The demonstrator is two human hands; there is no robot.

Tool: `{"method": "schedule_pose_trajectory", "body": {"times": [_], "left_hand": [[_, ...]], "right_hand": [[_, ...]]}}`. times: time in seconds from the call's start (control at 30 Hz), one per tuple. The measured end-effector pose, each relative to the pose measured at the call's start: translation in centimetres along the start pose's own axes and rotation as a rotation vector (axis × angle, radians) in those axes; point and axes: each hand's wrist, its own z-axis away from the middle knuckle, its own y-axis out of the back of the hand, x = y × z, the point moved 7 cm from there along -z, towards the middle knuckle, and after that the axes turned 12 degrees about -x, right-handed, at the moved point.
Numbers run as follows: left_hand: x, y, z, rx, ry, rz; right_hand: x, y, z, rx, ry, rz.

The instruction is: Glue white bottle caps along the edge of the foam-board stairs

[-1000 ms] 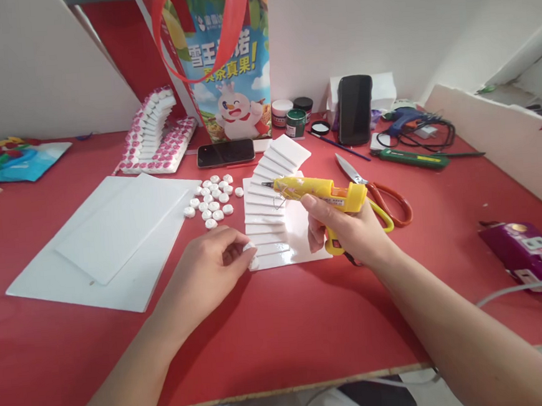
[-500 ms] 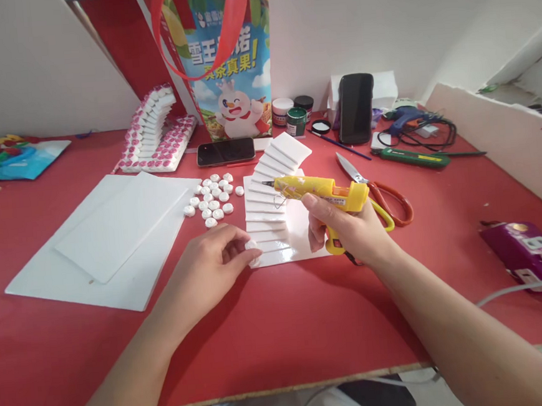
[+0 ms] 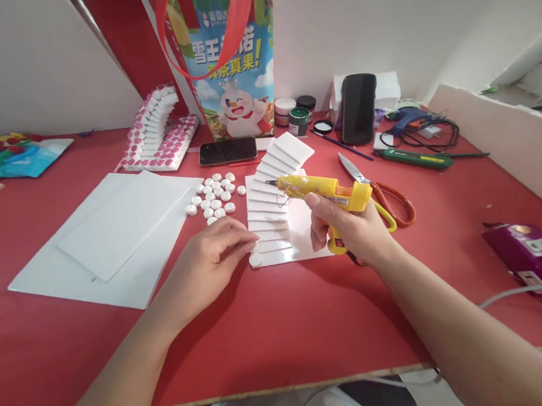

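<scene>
A white foam staircase model [image 3: 281, 208] lies on the red table [image 3: 281, 327], its steps fanning up toward the back. My left hand [image 3: 210, 264] rests at its near left corner, fingertips pinching a small white disc against the lowest steps. A second white disc [image 3: 255, 260] sits at that corner just below the fingertips. My right hand [image 3: 348, 231] grips a yellow hot glue gun [image 3: 326, 192] over the model, nozzle pointing left. A pile of several white discs [image 3: 214, 198] lies left of the steps.
White foam boards [image 3: 109, 234] lie at left. A finished staircase with pink-edged discs [image 3: 157, 130], a printed bag [image 3: 232, 62], two phones [image 3: 227, 151], paint jars [image 3: 298, 118], scissors [image 3: 377, 188], a blue glue gun [image 3: 408, 120] and a purple power strip [image 3: 526, 252] surround the work.
My left fingers have shifted slightly up the staircase's left edge, uncovering a disc at the corner. The glue gun has barely moved.
</scene>
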Motion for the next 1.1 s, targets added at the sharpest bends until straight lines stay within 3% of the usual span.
{"method": "schedule_pose_trajectory", "body": {"times": [0.7,0.8,0.97,1.1], "left_hand": [[-0.5,-0.5,-0.3,-0.003,0.016,0.07],[-1.2,0.3,0.0,0.053,0.068,0.139],[-2.0,2.0,1.0,0.26,0.119,0.144],[-1.5,0.9,0.6,0.191,0.101,0.116]], "right_hand": [[0.0,-0.2,0.0,0.014,-0.024,-0.023],[0.0,0.0,0.0,0.015,-0.014,-0.022],[0.0,0.3,0.0,0.035,-0.006,-0.025],[0.1,0.5,0.0,0.031,-0.011,-0.062]]}}
